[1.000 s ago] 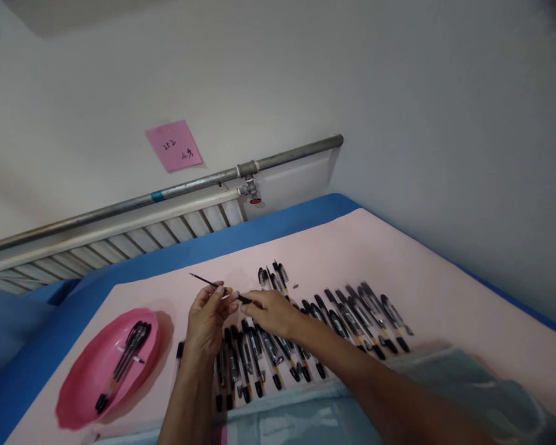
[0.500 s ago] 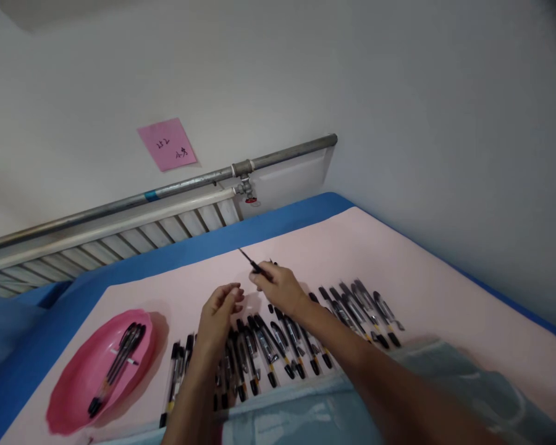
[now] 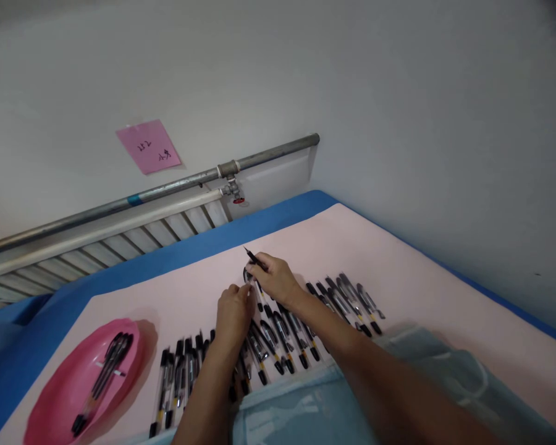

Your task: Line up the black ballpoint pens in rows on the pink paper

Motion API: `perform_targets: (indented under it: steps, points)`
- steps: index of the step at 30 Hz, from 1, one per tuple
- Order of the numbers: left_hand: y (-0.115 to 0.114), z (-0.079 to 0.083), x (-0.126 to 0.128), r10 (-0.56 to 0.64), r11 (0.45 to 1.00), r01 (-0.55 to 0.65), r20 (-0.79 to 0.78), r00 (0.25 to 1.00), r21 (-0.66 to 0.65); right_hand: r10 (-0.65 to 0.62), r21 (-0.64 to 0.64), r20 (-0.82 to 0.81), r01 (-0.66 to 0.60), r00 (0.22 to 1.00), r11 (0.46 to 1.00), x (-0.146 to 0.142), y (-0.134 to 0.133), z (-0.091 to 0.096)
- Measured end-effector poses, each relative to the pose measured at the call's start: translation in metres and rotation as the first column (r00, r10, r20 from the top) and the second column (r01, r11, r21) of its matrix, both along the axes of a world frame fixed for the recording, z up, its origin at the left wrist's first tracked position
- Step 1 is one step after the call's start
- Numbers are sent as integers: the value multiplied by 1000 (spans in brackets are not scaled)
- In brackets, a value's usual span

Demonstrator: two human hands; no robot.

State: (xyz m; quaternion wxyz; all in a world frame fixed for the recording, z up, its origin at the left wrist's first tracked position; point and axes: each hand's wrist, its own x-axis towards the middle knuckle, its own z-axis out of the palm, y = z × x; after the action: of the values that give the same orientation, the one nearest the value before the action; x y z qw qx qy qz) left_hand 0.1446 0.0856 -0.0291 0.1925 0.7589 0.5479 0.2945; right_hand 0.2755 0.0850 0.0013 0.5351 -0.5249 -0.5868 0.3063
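My right hand (image 3: 278,281) is closed around a slim black pen-like tool (image 3: 254,256), whose thin pointed tip sticks out to the upper left. Close beside it, my left hand (image 3: 234,312) has its fingers pinched together at a capped pen (image 3: 247,275) with a clear barrel. That pen slants down between the two hands, and the fingers partly hide it. Below and around my forearms lie many clear-barrelled pens (image 3: 285,334) with black caps and ends, in a rough row along the near edge. My left forearm covers some of them.
A pink oval bowl (image 3: 39,395) at the left holds several pens (image 3: 102,380). Pale pink paper (image 3: 315,238) covers the blue tabletop (image 3: 278,210). A light-blue cloth (image 3: 296,411) lies nearest me. Behind the table are a radiator (image 3: 134,238), a pipe and the wall.
My left hand has moved up and right, from open fingers to a pinch at the capped pen near my right hand. The black tool now points more steeply upward. The view has shifted slightly right.
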Motion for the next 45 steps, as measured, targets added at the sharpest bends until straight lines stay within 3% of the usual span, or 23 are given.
perform_targets:
  steps: [7, 11, 15, 19, 21, 25, 31, 33, 41, 45]
  points:
    - [1, 2, -7, 80, 988, -104, -193, 978, -118, 21, -5, -44, -21, 999, 1000, 0, -1, 1]
    - [4, 5, -14, 143, 963, -187, -221, 965, -193, 18, -6, -27, -18, 999, 1000, 0, -1, 1]
    - [7, 5, -22, 233, 933, -254, -111, 966, -257, 42, -19, -28, -43, 999, 999, -1, -1, 0]
    - [10, 10, -30, 320, 909, -250, 171, 932, -333, 48, -43, 54, -46, 997, 998, -2, -1, -1]
    - [12, 16, -34, 354, 900, -208, 362, 862, -384, 104, -67, 143, -95, 984, 993, -3, -4, 0]
    - [13, 30, -42, 389, 889, -68, 668, 634, -453, 229, -94, 302, -209, 925, 973, -11, -10, -2]
    - [10, 37, -37, 481, 819, 232, 848, 223, -525, 241, -70, 408, -233, 881, 970, -23, -12, -11]
    - [8, 37, -33, 504, 799, 302, 853, 134, -519, 228, -64, 418, -221, 880, 973, -23, -10, -12]
    - [4, 33, -27, 487, 808, 299, 861, 144, -507, 195, -90, 385, -174, 902, 981, -23, -8, -14]
    - [2, 30, -23, 486, 825, 234, 857, 170, -514, 182, -99, 419, -154, 890, 983, -26, -8, -16]
